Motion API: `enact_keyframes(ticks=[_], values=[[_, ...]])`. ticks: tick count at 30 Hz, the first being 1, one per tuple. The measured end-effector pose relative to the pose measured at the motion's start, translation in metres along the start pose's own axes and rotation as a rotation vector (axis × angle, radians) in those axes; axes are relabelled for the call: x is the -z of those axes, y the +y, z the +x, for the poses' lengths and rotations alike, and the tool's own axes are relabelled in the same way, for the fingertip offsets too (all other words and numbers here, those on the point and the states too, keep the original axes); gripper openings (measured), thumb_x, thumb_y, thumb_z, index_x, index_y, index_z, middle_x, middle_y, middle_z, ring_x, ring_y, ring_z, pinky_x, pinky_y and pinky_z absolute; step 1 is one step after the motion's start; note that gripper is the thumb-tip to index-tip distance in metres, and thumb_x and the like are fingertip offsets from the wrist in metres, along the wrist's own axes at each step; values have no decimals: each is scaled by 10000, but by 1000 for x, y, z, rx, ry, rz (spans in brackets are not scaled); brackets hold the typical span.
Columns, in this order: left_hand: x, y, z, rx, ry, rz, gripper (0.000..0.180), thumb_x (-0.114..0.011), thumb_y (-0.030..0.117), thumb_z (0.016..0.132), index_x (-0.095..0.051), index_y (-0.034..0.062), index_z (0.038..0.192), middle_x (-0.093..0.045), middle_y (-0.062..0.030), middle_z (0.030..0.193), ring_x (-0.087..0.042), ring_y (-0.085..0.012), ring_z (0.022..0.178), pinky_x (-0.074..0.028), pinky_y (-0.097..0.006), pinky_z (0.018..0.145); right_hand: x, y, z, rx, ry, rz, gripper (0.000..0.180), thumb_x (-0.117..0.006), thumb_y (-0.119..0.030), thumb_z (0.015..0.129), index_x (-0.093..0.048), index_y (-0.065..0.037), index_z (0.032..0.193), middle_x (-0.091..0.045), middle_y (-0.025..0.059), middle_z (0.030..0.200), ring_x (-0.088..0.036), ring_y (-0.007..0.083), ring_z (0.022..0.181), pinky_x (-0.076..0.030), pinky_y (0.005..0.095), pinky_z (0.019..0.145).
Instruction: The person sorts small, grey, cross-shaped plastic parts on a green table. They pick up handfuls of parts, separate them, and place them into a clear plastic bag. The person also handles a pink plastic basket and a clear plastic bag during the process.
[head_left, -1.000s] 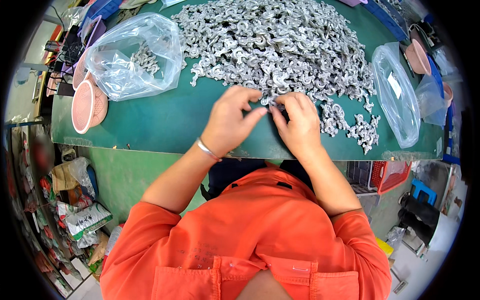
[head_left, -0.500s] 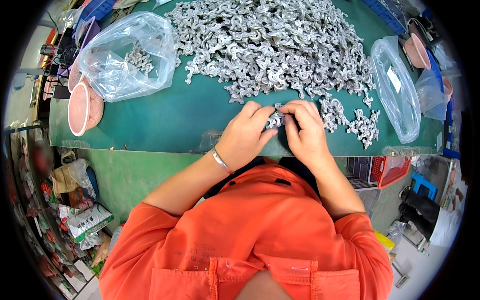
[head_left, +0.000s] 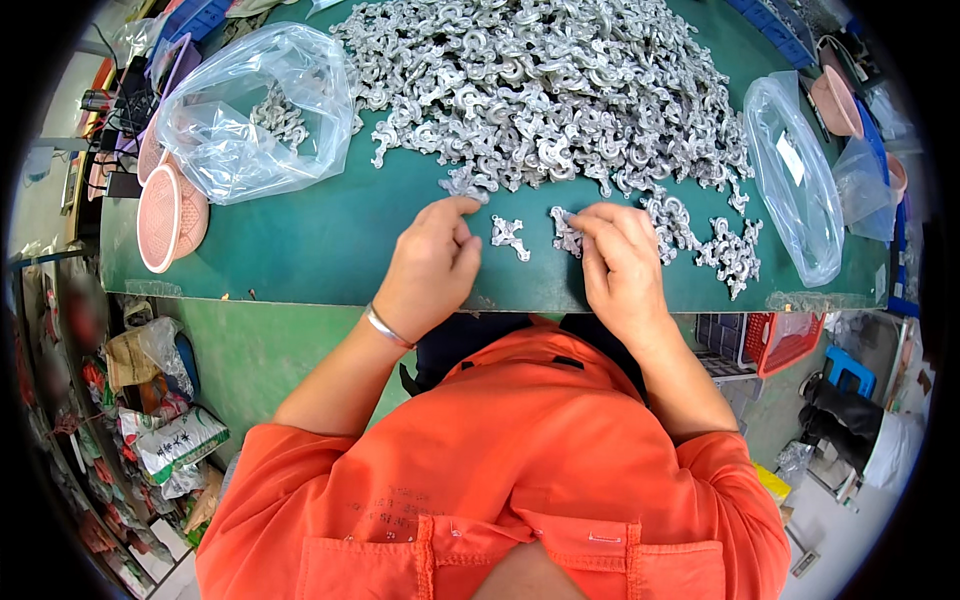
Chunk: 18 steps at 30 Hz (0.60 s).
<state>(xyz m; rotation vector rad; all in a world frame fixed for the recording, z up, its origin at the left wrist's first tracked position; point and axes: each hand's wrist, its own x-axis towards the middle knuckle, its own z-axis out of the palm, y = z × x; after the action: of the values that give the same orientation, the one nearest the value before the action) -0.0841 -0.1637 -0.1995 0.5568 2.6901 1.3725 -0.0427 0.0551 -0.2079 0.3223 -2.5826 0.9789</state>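
Green table (head_left: 300,240) buried in silvery metal castings (head_left: 540,90), left hand (head_left: 430,265) fingertips pressing one near the pile's front edge, right hand (head_left: 620,265) pinching another casting (head_left: 567,232), near the table's front edge.

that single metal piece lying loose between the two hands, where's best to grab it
Probably pinch the loose metal piece across its narrow middle, coming from above. It lies flat on the green table, apart from the heap, with bare surface all around for the fingers.

An orange short-sleeved shirt (head_left: 500,470) and a silver bracelet (head_left: 386,327).
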Motion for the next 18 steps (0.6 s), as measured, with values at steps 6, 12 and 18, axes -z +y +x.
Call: enact_keyframes(ticks=[6, 12, 18], values=[[2, -8, -1, 26, 56, -102, 217, -496, -88, 800, -556, -11, 993, -549, -109, 776, -567, -186, 598, -466, -295, 558, 2, 0, -1, -42, 2, 77, 191, -573, 56, 768, -608, -1, 947, -576, 124, 921, -548, 311, 836, -461, 370, 730], [-3, -1, 4, 36, -8, -142, 251, -400, -90, 862, -545, -23, 1056, -583, -90, 830, -564, -123, 578, -465, -241, 546, 1, -10, 3, -26, -63, 16, 130, -634, 9, 762, -606, -3, 888, -576, 130, 878, -562, 308, 787, -471, 367, 699], [-4, 0, 4, 21, -26, -106, 294, -393, -121, 827, -540, -34, 1066, -583, -119, 862, -579, -156, 596, -476, -259, 563, 4, 1, 5, -64, 11, 116, 141, -672, -31, 758, -612, -5, 883, -582, 129, 871, -573, 305, 780, -480, 363, 686]])
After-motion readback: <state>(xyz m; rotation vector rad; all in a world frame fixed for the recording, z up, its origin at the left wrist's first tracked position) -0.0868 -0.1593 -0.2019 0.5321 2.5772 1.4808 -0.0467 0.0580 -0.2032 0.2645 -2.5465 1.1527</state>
